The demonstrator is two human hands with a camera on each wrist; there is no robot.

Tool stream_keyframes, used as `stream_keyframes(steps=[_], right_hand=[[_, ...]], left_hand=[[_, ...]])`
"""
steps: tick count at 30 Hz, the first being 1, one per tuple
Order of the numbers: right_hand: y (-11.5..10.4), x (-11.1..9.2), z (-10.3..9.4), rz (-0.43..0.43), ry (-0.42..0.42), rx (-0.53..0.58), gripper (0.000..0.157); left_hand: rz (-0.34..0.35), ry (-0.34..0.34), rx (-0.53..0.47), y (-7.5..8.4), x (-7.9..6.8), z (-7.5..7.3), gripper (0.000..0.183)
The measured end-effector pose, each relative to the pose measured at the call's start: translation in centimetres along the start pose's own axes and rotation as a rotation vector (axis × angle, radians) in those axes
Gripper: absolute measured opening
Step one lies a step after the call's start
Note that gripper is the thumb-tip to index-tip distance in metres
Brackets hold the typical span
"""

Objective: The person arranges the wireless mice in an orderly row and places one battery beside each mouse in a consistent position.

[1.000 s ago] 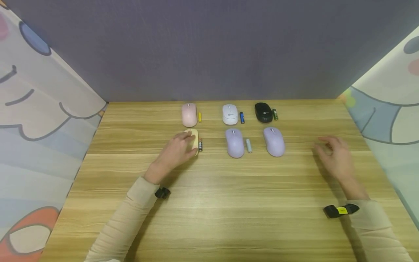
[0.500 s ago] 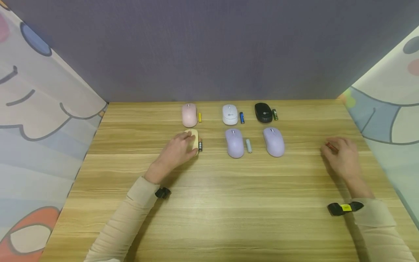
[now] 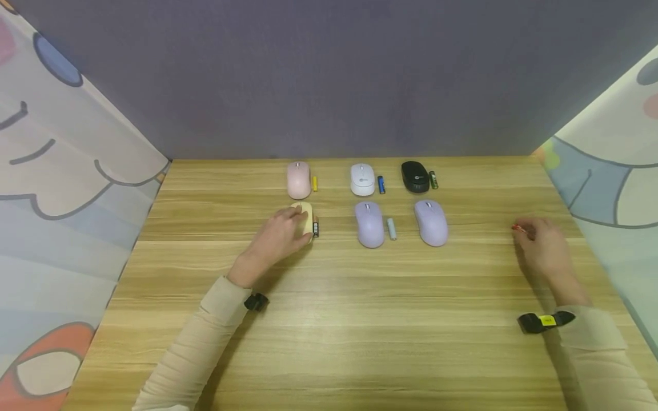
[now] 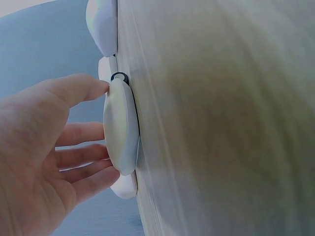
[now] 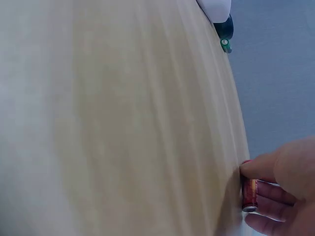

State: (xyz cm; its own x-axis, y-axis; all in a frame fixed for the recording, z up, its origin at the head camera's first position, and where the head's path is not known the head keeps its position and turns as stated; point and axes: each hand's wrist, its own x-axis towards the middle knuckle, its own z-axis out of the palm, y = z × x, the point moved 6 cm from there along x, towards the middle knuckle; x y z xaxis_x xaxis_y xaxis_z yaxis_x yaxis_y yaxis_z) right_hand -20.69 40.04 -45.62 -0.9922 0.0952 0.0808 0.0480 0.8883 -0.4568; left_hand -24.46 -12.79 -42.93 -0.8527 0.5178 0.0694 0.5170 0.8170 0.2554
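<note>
My left hand (image 3: pixel 275 240) grips the yellow computer mouse (image 4: pixel 118 128), with the thumb at one side and the fingers at the other. The mouse lies on the wooden table. Close against its right side is a black-and-copper battery (image 3: pixel 316 228). Far to the right, my right hand (image 3: pixel 546 245) holds a small red battery (image 5: pixel 250 194) low at the tabletop. In the right wrist view, the thumb lies on the battery with the fingers behind it. Two lilac mice (image 3: pixel 369 225) lie between my hands, with a pale battery (image 3: pixel 392 229) between them.
Behind stand a pink mouse (image 3: pixel 299 180) with a yellow battery (image 3: pixel 315 183), a white mouse (image 3: pixel 362 180) with a blue battery (image 3: pixel 381 184), and a black mouse (image 3: pixel 415 177) with a green battery (image 3: pixel 434 180). A grey panel (image 3: pixel 349 80) rises at the table's back edge.
My right hand has moved a little to the right, and the red battery has come into view at its fingers. My left hand has stayed on the yellow mouse.
</note>
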Motion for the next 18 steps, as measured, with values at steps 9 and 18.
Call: stream_keyframes(steps=[9, 18], right_hand=[[-0.2, 1.0, -0.6, -0.023, -0.090, -0.070, 0.027], [-1.8, 1.5, -0.1, 0.019, -0.116, -0.041, 0.036]], left_hand=[[-0.016, -0.027, 0.015, 0.0, 0.0, 0.1, 0.058], [-0.005, -0.024, 0.028, 0.1, 0.0, 0.0, 0.059]])
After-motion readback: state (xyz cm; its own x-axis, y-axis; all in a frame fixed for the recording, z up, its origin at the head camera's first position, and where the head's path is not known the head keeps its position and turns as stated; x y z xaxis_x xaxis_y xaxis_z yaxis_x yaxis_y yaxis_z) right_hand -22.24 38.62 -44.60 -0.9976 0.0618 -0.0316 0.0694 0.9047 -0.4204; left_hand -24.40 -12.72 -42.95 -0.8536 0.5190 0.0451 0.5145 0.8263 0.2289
